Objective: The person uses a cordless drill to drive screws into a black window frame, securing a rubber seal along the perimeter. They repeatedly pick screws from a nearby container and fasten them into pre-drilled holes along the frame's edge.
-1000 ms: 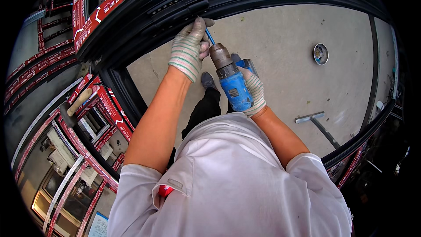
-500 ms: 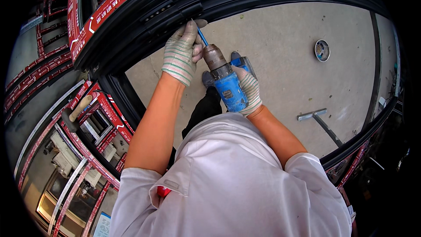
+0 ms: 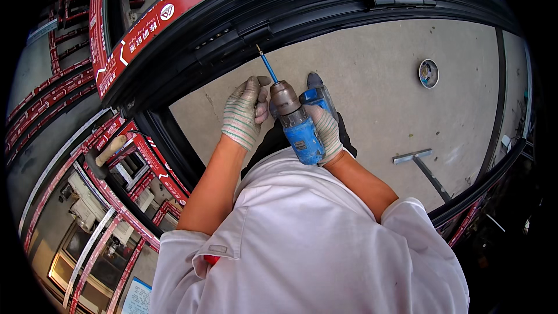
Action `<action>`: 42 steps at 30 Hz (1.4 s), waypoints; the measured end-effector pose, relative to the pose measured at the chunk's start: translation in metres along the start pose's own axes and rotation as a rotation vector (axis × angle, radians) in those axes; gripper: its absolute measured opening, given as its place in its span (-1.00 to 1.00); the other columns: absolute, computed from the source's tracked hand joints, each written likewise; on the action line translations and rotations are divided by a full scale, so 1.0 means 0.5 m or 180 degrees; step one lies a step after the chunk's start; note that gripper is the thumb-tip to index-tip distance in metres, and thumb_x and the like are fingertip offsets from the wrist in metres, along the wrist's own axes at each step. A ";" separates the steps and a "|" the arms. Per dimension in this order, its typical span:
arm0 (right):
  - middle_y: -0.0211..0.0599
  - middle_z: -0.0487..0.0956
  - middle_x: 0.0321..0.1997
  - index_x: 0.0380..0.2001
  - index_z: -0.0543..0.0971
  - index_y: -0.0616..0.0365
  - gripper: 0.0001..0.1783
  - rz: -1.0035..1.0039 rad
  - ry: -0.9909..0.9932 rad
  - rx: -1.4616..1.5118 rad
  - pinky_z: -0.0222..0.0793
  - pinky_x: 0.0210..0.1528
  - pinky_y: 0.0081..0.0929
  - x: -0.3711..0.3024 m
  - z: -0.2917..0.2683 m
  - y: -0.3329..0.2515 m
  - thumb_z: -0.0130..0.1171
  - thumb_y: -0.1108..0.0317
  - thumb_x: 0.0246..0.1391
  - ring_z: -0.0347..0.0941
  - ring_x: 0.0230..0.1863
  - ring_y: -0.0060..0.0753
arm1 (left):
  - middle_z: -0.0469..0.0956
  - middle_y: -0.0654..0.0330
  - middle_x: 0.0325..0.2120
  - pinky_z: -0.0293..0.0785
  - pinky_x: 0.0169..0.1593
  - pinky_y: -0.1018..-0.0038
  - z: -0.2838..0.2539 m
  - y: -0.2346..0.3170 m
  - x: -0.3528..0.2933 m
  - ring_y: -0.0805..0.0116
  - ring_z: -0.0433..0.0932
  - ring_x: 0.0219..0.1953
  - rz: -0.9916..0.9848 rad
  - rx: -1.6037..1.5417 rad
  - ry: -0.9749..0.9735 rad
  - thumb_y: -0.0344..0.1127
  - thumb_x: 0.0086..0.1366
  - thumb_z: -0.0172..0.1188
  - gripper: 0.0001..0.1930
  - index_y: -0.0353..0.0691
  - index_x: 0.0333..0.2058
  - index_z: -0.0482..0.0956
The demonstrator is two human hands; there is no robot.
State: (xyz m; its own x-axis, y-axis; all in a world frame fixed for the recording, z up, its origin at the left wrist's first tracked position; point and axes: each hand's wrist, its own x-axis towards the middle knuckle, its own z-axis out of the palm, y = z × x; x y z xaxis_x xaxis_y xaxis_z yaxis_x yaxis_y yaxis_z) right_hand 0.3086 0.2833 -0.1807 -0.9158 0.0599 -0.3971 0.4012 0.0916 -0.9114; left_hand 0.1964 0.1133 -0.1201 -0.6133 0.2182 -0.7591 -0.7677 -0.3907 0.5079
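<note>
My right hand (image 3: 326, 131), in a striped knit work glove, is closed around the handle of a blue cordless drill (image 3: 304, 139). A long blue bit (image 3: 268, 67) with a brass-coloured tip juts from its chuck toward the black frame (image 3: 232, 46), its tip just short of the frame's inner edge. Beside the chuck, my left hand (image 3: 243, 111), gloved alike, has its fingers curled and thumb pressed to them. Whatever the left fingers may hold is hidden. A black hinge (image 3: 249, 36) is fixed on the frame ahead of the bit.
Another hinge (image 3: 404, 1) sits farther right on the frame. On the concrete floor inside it stand a round bowl of small parts (image 3: 428, 74) and a T-shaped metal piece (image 3: 427, 171). At left, a wooden-handled mallet (image 3: 109, 151) rests on red-taped frames (image 3: 163, 171).
The drill and both hands have drawn back toward my body, away from the frame. My left fingers have left the bit's tip, which now shows bare. The view has shifted slightly.
</note>
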 end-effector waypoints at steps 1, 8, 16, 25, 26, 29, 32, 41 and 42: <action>-0.04 0.60 -0.39 -0.33 0.62 0.13 -0.77 0.0053 -0.0021 -0.0065 0.45 -0.22 -0.17 0.001 -0.003 -0.015 0.34 0.30 -0.10 0.56 -0.29 0.04 | 0.38 0.35 -0.57 0.09 -0.68 0.68 -0.006 0.000 0.004 0.64 0.19 -0.69 0.0018 -0.0003 -0.0070 -0.08 0.48 0.08 -0.65 -0.31 -0.11 0.54; -0.04 0.60 -0.38 -0.31 0.62 0.12 -0.74 -0.0538 0.0179 -0.0864 0.46 -0.21 -0.13 -0.005 -0.020 -0.087 0.35 0.28 -0.10 0.57 -0.27 0.05 | 0.36 0.36 -0.58 0.09 -0.69 0.67 -0.017 0.007 0.024 0.63 0.19 -0.71 -0.0001 -0.0103 -0.0020 -0.06 0.48 0.07 -0.63 -0.33 -0.10 0.53; -0.07 0.56 -0.27 -0.10 0.50 0.10 -0.54 -0.1176 0.0163 -0.1527 0.42 -0.15 -0.08 -0.009 -0.022 -0.054 0.36 0.29 -0.12 0.52 -0.21 0.08 | 0.36 0.34 -0.58 0.09 -0.69 0.67 -0.011 0.014 0.016 0.62 0.19 -0.72 -0.0037 -0.0145 -0.0035 -0.05 0.48 0.07 -0.61 -0.34 -0.10 0.51; -0.05 0.57 -0.26 -0.12 0.51 0.09 -0.56 -0.1156 0.0263 -0.1198 0.42 -0.14 -0.07 -0.009 -0.012 -0.039 0.36 0.28 -0.12 0.52 -0.21 0.09 | 0.34 0.33 -0.60 0.08 -0.68 0.65 -0.026 0.007 0.000 0.60 0.18 -0.70 -0.0132 -0.0206 0.0010 -0.05 0.48 0.06 -0.60 -0.35 -0.08 0.49; -0.05 0.57 -0.26 -0.12 0.52 0.09 -0.56 -0.1123 0.0286 -0.1271 0.42 -0.14 -0.08 -0.010 -0.012 -0.044 0.35 0.28 -0.11 0.52 -0.21 0.09 | 0.33 0.34 -0.60 0.08 -0.68 0.65 -0.028 0.006 -0.001 0.60 0.18 -0.70 -0.0129 -0.0217 -0.0006 -0.05 0.49 0.06 -0.61 -0.35 -0.09 0.49; -0.05 0.57 -0.26 -0.12 0.52 0.09 -0.57 -0.1052 0.0327 -0.1435 0.42 -0.14 -0.08 -0.013 -0.013 -0.059 0.35 0.28 -0.11 0.52 -0.20 0.09 | 0.31 0.34 -0.61 0.08 -0.68 0.64 -0.031 0.005 -0.006 0.60 0.18 -0.70 -0.0133 -0.0241 -0.0018 -0.05 0.49 0.05 -0.61 -0.35 -0.10 0.49; -0.05 0.57 -0.25 -0.12 0.52 0.10 -0.58 -0.1043 0.0311 -0.1466 0.43 -0.13 -0.09 -0.012 -0.012 -0.054 0.34 0.28 -0.10 0.52 -0.19 0.09 | 0.30 0.34 -0.62 0.08 -0.68 0.64 -0.029 0.006 -0.011 0.59 0.18 -0.70 -0.0147 -0.0252 0.0015 -0.06 0.49 0.04 -0.62 -0.35 -0.11 0.49; -0.04 0.57 -0.23 -0.11 0.52 0.10 -0.58 -0.1009 0.0273 -0.1412 0.43 -0.10 -0.09 -0.011 -0.009 -0.033 0.35 0.29 -0.09 0.52 -0.17 0.09 | 0.31 0.34 -0.61 0.08 -0.68 0.65 -0.036 0.002 -0.016 0.60 0.18 -0.70 -0.0087 -0.0287 -0.0012 -0.07 0.49 0.06 -0.61 -0.37 -0.11 0.49; -0.04 0.57 -0.24 -0.11 0.52 0.10 -0.57 -0.1032 0.0278 -0.1458 0.43 -0.10 -0.09 -0.011 -0.009 -0.036 0.35 0.29 -0.09 0.52 -0.18 0.09 | 0.32 0.33 -0.60 0.08 -0.68 0.65 -0.037 0.002 -0.016 0.60 0.18 -0.70 -0.0087 -0.0303 -0.0009 -0.07 0.49 0.06 -0.61 -0.37 -0.11 0.48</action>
State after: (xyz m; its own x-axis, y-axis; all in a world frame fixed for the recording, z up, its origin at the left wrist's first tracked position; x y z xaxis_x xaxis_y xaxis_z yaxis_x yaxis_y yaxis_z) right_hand 0.3065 0.2859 -0.1617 -0.9964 0.0370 -0.0768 0.0846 0.5397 -0.8376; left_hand 0.2041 0.0946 -0.1209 -0.5931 0.2323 -0.7709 -0.7630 -0.4679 0.4460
